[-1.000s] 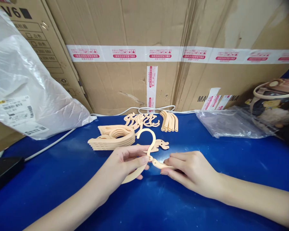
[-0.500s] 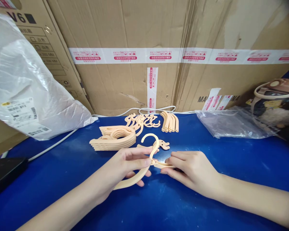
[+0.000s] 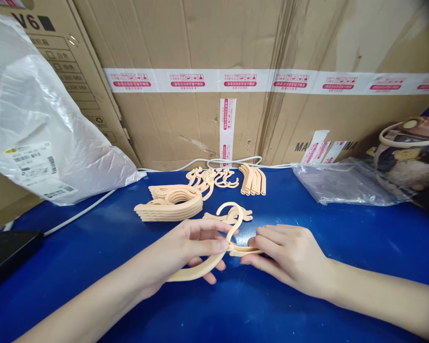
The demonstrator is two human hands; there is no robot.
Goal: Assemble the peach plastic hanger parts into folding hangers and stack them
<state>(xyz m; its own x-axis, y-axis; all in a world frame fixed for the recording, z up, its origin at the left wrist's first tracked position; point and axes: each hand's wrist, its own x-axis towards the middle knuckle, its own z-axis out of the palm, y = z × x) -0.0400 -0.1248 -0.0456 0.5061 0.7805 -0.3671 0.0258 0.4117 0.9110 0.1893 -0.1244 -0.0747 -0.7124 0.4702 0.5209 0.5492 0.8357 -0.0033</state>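
Note:
Between my two hands is a pale peach clothes hanger point(image 3: 200, 271), its hook point(image 3: 239, 214) curving up. My left hand point(image 3: 196, 245) pinches it near the base of the hook, with one curved arm running down under the palm. The fingers of my right hand point(image 3: 282, 247) are closed around the other hanger arm point(image 3: 241, 250), whose far end they hide. Just behind the hook, a flat peach piece point(image 3: 245, 215) with a rounded, forked end lies on the blue table point(image 3: 214, 314), partly covered by the hook and my left fingers.
Behind my hands are a stack of peach hanger parts point(image 3: 171, 209), loose hooks point(image 3: 225, 178) and curved arms point(image 3: 253, 180). Cardboard boxes point(image 3: 186, 124) wall the back. A white plastic parcel point(image 3: 50, 128) and black device point(image 3: 10, 255) stand left; a clear bag point(image 3: 343, 183) lies right.
The hook has shifted slightly right and its top now sits a little lower. My right hand has moved slightly right, still gripping the hanger arm. The view has shifted a little.

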